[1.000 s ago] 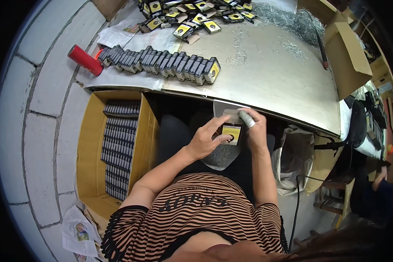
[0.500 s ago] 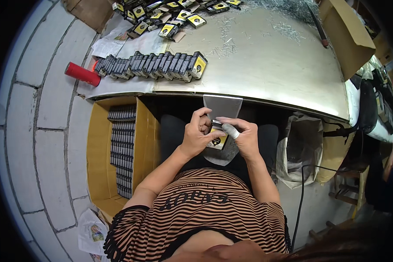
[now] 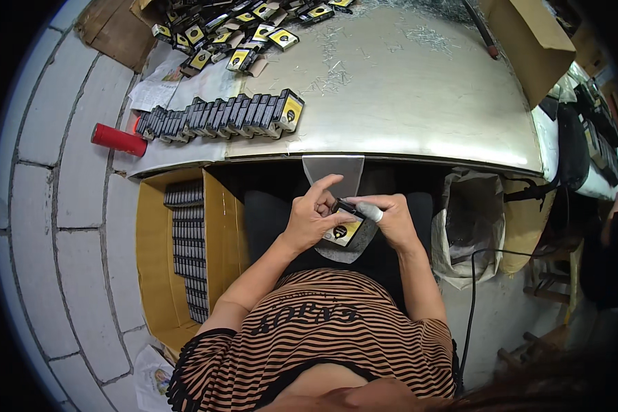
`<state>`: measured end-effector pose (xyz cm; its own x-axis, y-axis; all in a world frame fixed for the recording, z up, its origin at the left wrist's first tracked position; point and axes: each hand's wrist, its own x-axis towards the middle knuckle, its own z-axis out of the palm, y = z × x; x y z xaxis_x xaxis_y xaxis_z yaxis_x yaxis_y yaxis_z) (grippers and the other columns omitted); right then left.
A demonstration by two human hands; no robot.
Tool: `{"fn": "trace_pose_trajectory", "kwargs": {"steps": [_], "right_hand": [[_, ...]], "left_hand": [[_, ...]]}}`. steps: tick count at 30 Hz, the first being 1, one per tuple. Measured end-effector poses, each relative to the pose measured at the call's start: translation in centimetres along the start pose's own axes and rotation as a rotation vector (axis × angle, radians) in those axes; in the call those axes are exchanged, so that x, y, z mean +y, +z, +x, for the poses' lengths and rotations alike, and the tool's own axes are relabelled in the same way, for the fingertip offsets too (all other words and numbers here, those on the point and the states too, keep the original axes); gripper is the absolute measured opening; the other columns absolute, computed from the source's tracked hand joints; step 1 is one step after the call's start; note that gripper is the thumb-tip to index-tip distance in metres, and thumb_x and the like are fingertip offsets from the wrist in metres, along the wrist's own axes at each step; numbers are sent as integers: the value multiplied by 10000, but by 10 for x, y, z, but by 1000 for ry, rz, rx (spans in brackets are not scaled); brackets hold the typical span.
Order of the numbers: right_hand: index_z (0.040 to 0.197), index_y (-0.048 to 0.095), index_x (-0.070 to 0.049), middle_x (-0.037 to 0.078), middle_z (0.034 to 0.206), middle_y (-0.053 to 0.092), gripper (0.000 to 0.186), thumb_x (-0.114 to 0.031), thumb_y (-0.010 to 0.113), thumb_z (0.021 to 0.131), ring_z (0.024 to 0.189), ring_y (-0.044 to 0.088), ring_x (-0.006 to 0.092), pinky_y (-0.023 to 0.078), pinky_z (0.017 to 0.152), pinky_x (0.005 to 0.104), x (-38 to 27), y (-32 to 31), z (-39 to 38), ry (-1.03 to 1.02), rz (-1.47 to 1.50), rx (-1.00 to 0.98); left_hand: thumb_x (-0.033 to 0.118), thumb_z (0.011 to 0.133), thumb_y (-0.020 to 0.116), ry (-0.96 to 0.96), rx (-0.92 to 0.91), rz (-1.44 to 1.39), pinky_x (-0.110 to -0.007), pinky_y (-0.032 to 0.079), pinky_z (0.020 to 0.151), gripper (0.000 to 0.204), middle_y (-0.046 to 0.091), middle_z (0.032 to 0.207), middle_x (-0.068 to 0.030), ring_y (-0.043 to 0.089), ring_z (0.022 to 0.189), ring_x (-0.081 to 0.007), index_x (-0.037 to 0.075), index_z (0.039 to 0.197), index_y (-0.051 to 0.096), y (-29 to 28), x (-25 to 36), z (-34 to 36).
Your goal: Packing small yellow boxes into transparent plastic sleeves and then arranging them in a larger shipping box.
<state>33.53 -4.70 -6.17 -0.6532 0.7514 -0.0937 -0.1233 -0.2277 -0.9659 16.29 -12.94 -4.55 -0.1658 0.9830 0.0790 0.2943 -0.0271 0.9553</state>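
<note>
A small black-and-yellow cardboard box [image 3: 343,233] is between my hands, over my lap. My left hand [image 3: 306,221] holds it by the side, with the thumb across its front and the index finger raised. My right hand [image 3: 395,221] pinches its upper end, one digit wrapped in a white covering. Whether the top flap is fully closed is hidden by the fingers. Beneath the box a grey metal tray-like plate [image 3: 334,177] slopes down from the table edge. A row of matching boxes [image 3: 233,115] stands on the table, ahead and to the left.
More boxes [image 3: 213,41] are heaped at the far left, with loose thin metal pieces [image 3: 336,69] on the table [image 3: 405,110]. A red cylinder [image 3: 119,140] lies left. A carton [image 3: 223,254] with packed boxes stands left of my legs; a white sack [image 3: 468,226] stands right.
The box has tipped so its yellow front shows more, and both hands sit slightly lower. The right fingers have shifted at its upper end. The whole view has moved slightly.
</note>
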Motion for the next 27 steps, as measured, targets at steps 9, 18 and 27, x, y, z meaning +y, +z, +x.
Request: {"fn": "trace_pose_trajectory", "kwargs": {"steps": [9,18,27], "right_hand": [[1223,575,63,153,1211,620,343,-175,502,987,1114,590,217,447,954,319,-10,22,20,-178,-48,256],[1350,460,-15,216,1429,413,515,-94,572,854,1333,380,385,305,1112,389,-21,8,190,-468,-1087,108],[1442,362,-128,179,1534,246,667,-487,493,895,1416,155,438,123,1098,646,-32,-7,403,-242,-1571,249]], "left_hand": [[-17,758,734,290,232,-127,-221,471,580,260,644,809,-40,583,654,-92,9,1009,669,15,1,46],[244,794,707,543,224,1064,-420,515,695,266,558,1052,-167,614,863,-357,29,937,643,-125,-7,205],[449,831,636,-241,264,956,-448,520,811,505,620,1096,-256,625,975,-397,1,1065,650,-169,-46,392]]}}
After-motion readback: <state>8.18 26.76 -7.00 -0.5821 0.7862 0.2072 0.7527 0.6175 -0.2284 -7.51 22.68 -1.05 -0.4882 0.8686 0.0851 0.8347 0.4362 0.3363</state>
